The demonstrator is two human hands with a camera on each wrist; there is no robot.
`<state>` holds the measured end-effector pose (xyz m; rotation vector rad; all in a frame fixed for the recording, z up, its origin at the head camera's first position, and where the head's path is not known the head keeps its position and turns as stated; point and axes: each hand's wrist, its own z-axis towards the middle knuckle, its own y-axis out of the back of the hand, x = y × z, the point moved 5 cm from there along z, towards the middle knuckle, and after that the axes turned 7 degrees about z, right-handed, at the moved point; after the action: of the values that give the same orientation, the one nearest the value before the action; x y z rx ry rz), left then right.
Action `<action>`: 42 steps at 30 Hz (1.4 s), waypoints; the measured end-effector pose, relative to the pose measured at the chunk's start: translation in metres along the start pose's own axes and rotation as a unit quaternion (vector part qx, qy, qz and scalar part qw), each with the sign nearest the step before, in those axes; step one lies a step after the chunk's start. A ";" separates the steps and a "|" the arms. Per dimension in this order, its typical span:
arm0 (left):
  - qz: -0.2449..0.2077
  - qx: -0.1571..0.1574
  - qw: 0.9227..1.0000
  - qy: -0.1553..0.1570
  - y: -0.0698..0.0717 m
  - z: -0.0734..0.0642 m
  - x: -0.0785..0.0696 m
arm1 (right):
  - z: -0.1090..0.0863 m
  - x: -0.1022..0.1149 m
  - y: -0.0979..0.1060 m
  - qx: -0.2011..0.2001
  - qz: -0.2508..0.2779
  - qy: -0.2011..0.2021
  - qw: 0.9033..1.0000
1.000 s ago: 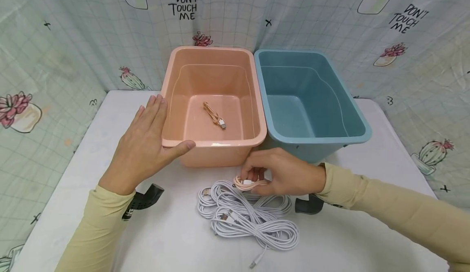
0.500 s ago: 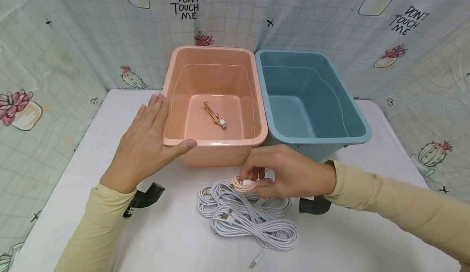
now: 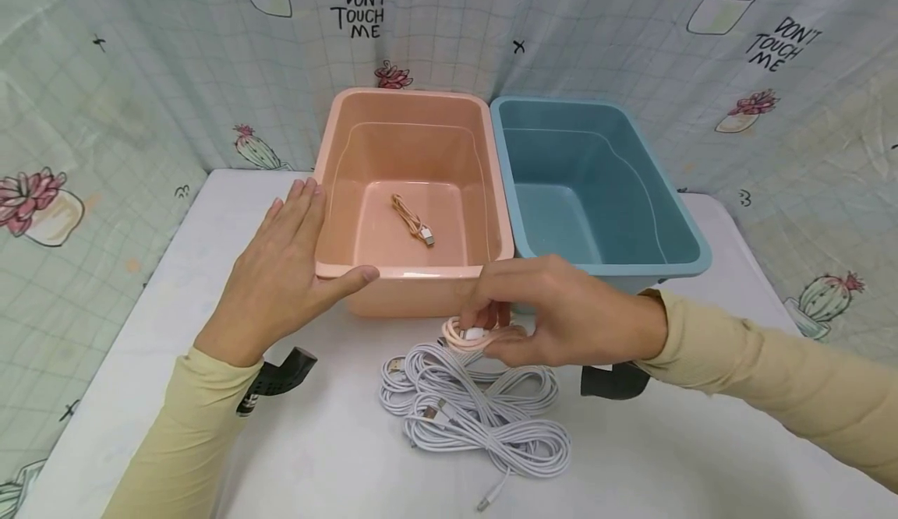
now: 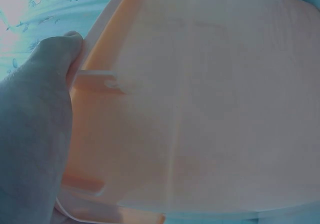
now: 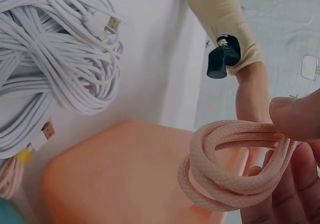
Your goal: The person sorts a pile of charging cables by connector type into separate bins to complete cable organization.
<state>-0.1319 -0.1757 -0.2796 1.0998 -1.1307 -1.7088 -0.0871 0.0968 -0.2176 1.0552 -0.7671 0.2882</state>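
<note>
My left hand (image 3: 272,277) lies with straight fingers along the left rim of the pink plastic bin (image 3: 414,294), its thumb on the front rim. The left wrist view shows that hand (image 4: 42,109) against the bin's outer wall (image 4: 210,109). My right hand (image 3: 561,308) pinches a coiled pink braided charging cable (image 3: 459,337) between thumb and fingers, just above the white cables and in front of the bin. Its loops (image 5: 225,184) show plainly in the right wrist view. Another coiled cable (image 3: 410,219), orange-tan with a white plug, lies on the bin's floor.
Several bundled white cables (image 3: 491,425) lie in a pile on the white table (image 3: 337,441). A blue bin (image 3: 561,219) stands right of the pink one. Pink cable loops (image 5: 10,176) with a yellow tie show beside the white bundles. A printed curtain (image 3: 449,20) hangs behind.
My right hand has risen slightly away from the white pile, toward the bins, with the pink cable in its fingers. The left hand stays on the bin's rim.
</note>
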 end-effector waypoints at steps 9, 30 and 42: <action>0.004 -0.003 1.000 0.001 0.000 0.001 0.000 | 0.006 0.003 0.018 -0.020 0.034 -0.022 0.999; 0.002 -0.009 1.000 -0.003 0.001 0.000 0.001 | 0.038 -0.010 0.053 -0.101 0.123 -0.085 0.983; 0.003 -0.013 1.000 -0.003 0.000 0.001 0.002 | 0.061 -0.027 0.065 -0.143 0.128 -0.089 0.977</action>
<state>-0.1336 -0.1777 -0.2799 1.0750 -1.1115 -1.7173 -0.1686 0.0798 -0.1761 0.7165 -1.0758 0.2941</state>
